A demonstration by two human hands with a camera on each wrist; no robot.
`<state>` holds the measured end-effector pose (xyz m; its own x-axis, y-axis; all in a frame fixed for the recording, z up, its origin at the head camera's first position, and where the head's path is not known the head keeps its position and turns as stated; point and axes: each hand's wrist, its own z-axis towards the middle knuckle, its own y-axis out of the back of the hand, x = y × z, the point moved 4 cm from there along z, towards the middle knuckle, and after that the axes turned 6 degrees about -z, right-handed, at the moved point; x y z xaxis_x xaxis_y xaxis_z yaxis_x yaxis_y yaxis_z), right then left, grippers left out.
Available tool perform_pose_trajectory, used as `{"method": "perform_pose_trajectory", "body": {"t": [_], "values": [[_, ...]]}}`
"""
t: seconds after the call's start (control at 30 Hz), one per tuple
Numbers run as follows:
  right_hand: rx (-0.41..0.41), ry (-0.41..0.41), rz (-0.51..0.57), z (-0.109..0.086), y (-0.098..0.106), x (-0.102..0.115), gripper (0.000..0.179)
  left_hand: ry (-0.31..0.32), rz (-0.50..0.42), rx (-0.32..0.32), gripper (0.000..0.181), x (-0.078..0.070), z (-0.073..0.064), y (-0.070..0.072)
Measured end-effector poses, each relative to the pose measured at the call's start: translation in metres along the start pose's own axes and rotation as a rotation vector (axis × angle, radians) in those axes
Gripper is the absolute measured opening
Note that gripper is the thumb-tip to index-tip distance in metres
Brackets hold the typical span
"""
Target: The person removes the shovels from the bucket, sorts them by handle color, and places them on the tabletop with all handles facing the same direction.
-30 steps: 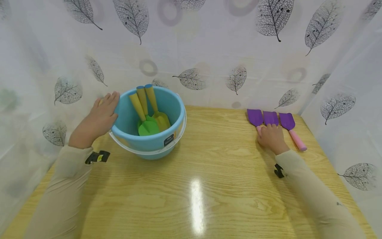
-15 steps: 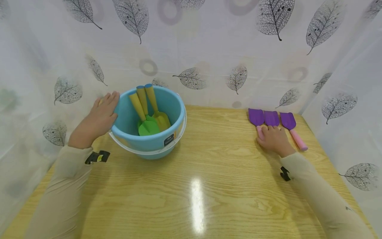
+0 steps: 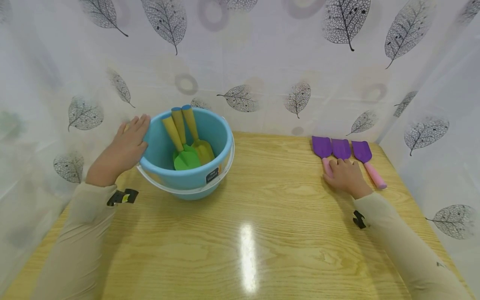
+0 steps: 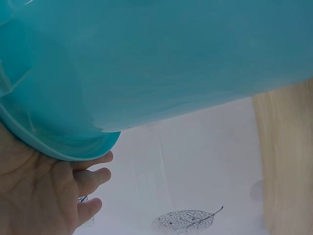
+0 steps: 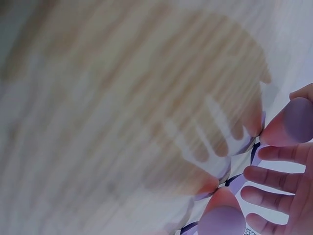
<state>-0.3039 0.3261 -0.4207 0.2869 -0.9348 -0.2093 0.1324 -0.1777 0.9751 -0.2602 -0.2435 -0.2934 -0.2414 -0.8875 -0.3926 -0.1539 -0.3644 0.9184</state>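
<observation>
On the wood-grain table [image 3: 281,196], a light blue bucket [image 3: 183,183] stands upright on the person's left. The left hand [image 3: 123,148] lies against the outside of its rim, fingers extended and nothing clasped. In the left wrist view, the palm sits under the flared rim and the fingertips reach past it. A white bail [image 3: 187,192] hangs across the front of the bucket, beside a dark label [image 3: 212,175].

Inside the bucket, three yellow handles [image 3: 191,125] with blue ends lean up against the far wall. Below them show a green blade [image 3: 187,160] in front and a yellow-green blade [image 3: 204,152] just beside it.

Well apart, near the table's far right corner, three purple-and-pink shovels lie in a row, blades toward the curtain [image 3: 262,66]: the left shovel [image 3: 321,147], the middle shovel [image 3: 341,148] and the right shovel [image 3: 362,152]. The right hand [image 3: 345,176] is low over the middle one and hides its handle, with the left one's pink handle just beside the thumb. The right wrist view shows its fingers straight and spread; that view is blurred, so whether they touch a handle is hard to say. The right shovel lies just beyond the hand, its pink handle angled toward the near right.
</observation>
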Motion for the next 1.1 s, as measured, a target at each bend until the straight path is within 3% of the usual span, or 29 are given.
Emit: {"method": "perform_pose_trajectory", "body": {"t": [0.37,0.6,0.93,1.1], "values": [[0.038,-0.001,-0.010,-0.002,0.002,0.001,0.045,-0.009,0.024,0.007,0.060,0.002,0.001,0.000],[-0.036,0.000,-0.034,0.001,0.010,0.000,0.049,-0.002,0.011,0.007,0.062,0.001,0.001,0.000],[-0.059,0.010,-0.069,0.007,0.015,0.003,0.048,-0.002,0.006,0.000,0.062,0.002,0.001,-0.001],[-0.109,0.031,-0.088,0.011,0.019,0.005,0.052,-0.009,0.014,-0.006,0.062,0.002,0.001,0.000]]}}
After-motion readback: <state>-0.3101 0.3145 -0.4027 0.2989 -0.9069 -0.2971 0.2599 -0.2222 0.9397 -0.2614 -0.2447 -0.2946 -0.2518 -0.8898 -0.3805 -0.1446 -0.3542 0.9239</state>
